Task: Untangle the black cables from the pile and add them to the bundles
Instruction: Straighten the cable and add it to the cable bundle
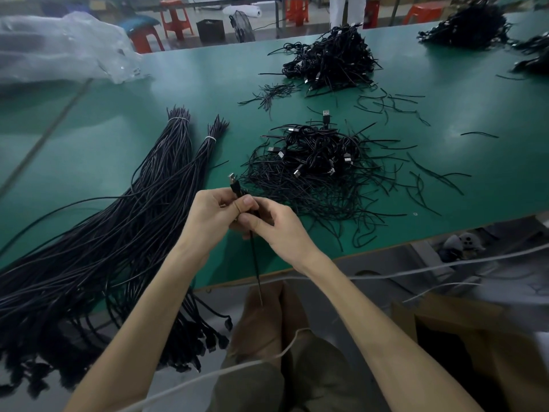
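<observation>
A single black cable (255,263) with a USB plug at its top end sticks up between both hands and hangs down past the table's front edge. My left hand (215,217) grips it just below the plug. My right hand (277,230) pinches it right beside the left. Just beyond my hands lies the tangled pile of black cables (315,171) with several plugs showing. To the left stretch two long tied bundles (166,162), each bound with a white tie near its far end, their near ends drooping over the table edge.
The green table (104,120) carries a second tangled pile (332,59) farther back, more piles at the far right (469,25), loose short offcuts (389,105) and a clear plastic bag (65,46) at the far left. A cardboard box (463,337) stands below right.
</observation>
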Motion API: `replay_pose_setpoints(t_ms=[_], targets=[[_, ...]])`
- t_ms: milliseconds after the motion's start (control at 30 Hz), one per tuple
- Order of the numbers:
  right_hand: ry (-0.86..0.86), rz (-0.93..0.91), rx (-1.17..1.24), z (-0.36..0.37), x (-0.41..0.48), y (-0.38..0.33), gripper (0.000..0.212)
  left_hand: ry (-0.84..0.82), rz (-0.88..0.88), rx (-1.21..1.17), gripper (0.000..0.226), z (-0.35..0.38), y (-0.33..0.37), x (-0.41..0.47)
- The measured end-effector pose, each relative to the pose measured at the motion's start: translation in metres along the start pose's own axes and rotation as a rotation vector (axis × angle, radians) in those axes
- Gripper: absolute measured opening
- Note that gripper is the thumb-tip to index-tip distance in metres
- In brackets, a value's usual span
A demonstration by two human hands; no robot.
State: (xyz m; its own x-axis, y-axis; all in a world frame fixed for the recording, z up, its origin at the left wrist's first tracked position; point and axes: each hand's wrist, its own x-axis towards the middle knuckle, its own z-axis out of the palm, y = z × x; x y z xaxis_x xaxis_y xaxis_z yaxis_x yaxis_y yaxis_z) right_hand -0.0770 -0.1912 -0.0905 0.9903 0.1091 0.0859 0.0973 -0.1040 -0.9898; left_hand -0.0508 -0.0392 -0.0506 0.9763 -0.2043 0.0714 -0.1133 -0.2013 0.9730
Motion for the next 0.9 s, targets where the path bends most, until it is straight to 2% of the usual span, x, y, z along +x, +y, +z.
replay_pose_setpoints(t_ms=[200, 333, 400, 467, 600, 767, 900], targets=[[0.094, -0.049, -0.038, 0.0, -0.001, -0.001, 0.028, 0.007, 0.023, 0.108, 0.01, -0.008, -0.003, 0.004], [0.101, -0.076, -0.069, -0.002, -0.001, 0.0, 0.026, 0.037, -0.027, 0.092, 0.033, -0.014, -0.002, 0.004], [0.101, -0.087, -0.083, -0.002, 0.0, 0.001, 0.024, 0.054, -0.041, 0.134, 0.049, -0.017, -0.003, 0.004], [0.101, -0.103, -0.086, -0.001, -0.001, 0.003, 0.021, 0.044, -0.033, 0.184, 0.056, -0.019, -0.003, 0.003], [0.107, -0.106, -0.097, 0.002, 0.0, 0.005, 0.02, 0.004, -0.013, 0.224, 0.048, -0.024, -0.001, 0.001], [0.095, -0.103, -0.136, 0.007, 0.0, 0.007, 0.021, -0.05, 0.013, 0.208, 0.018, -0.028, -0.003, 0.0], [0.052, -0.117, -0.21, 0.008, -0.002, 0.004, 0.018, -0.042, 0.054, 0.243, 0.011, -0.03, -0.005, 0.0]])
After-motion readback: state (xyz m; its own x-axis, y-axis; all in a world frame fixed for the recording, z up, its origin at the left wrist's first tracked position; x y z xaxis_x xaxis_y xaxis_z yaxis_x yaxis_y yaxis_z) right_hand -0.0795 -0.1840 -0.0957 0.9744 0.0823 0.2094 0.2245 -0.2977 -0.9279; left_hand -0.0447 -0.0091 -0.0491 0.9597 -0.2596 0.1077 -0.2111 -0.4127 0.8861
